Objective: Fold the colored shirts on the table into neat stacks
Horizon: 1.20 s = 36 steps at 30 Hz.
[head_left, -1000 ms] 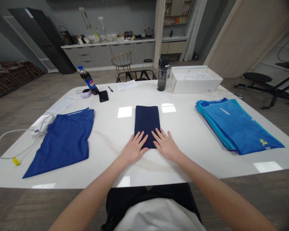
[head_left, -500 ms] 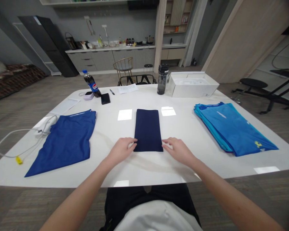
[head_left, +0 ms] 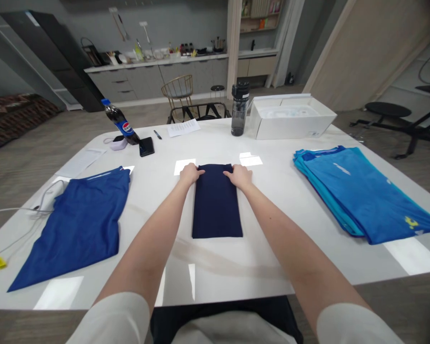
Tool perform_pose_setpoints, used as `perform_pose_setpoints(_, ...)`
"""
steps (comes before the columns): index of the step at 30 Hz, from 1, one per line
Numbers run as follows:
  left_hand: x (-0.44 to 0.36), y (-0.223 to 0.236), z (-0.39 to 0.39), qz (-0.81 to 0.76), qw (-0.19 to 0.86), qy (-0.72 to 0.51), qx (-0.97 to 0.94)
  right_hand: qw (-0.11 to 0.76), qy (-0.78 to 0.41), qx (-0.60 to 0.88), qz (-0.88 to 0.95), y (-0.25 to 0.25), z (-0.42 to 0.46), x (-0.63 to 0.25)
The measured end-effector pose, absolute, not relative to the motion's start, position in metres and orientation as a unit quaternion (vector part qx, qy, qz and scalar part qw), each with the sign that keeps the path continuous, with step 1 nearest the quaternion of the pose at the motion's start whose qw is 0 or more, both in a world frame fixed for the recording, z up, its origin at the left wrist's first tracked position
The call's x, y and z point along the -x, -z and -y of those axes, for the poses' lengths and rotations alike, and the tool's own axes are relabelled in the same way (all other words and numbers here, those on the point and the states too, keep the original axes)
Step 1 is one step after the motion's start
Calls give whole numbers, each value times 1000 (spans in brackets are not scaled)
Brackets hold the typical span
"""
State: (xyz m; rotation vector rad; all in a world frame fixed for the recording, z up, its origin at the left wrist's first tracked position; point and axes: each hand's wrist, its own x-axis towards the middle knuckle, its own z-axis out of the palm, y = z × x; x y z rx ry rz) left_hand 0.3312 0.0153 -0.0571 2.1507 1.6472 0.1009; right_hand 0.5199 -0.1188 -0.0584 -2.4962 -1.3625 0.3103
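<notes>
In the centre of the frame, the folded navy cloth (head_left: 217, 205) lies on the desk (head_left: 279, 191); the left hand (head_left: 190, 175) and right hand (head_left: 241, 177) pinch its upper corners. Gripping every layer evenly on both sides should keep the edges square.

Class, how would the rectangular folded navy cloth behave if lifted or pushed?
The rectangular folded navy cloth would probably sag when lifted, being fabric. Lying flat, it seems unlikely to tip. It might slide, since the glossy white tabletop shows reflections.
</notes>
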Motion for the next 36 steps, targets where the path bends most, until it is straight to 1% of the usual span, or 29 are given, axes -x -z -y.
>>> perform_pose_setpoints(4, -334, 59, -23, -585, 255, -30, -770, 142, -143, 856, 475, 58, 112, -521)
perform_pose_setpoints(7, -334, 57, -10, -582, 229, -63, -778, 163, -157, 855, 467, 55, 115, -521)
perform_pose_setpoints(10, -330, 53, 15, -566, 202, -139, -787, 203, -138, 845, 475, 54, 132, -521)
perform_pose_setpoints(13, -322, 46, 45, -516, 217, -227, -797, 277, -74, 818, 499, 54, 167, -524)
perform_pose_setpoints(16, -320, 29, 73, -441, 253, -290, -811, 387, -22, 769, 509, 48, 218, -527)
perform_pose_setpoints(19, -331, 6, 102, -365, 309, -311, -821, 476, 4, 731, 490, 33, 275, -531)
perform_pose_setpoints(23, -365, -30, 148, -261, 382, -307, -832, 535, 30, 721, 439, 12, 348, -540)
perform_pose_setpoints(26, -397, -54, 186, -207, 421, -301, -830, 561, 87, 717, 404, -4, 396, -553)
perform_pose_setpoints(29, -432, -77, 224, -155, 473, -313, -809, 568, 167, 711, 379, -30, 439, -574)
perform_pose_setpoints(33, -482, -117, 272, -78, 590, -330, -733, 547, 257, 715, 351, -87, 482, -617)
perform_pose_setpoints(36, -528, -148, 296, -34, 684, -337, -646, 515, 287, 739, 325, -135, 493, -669)
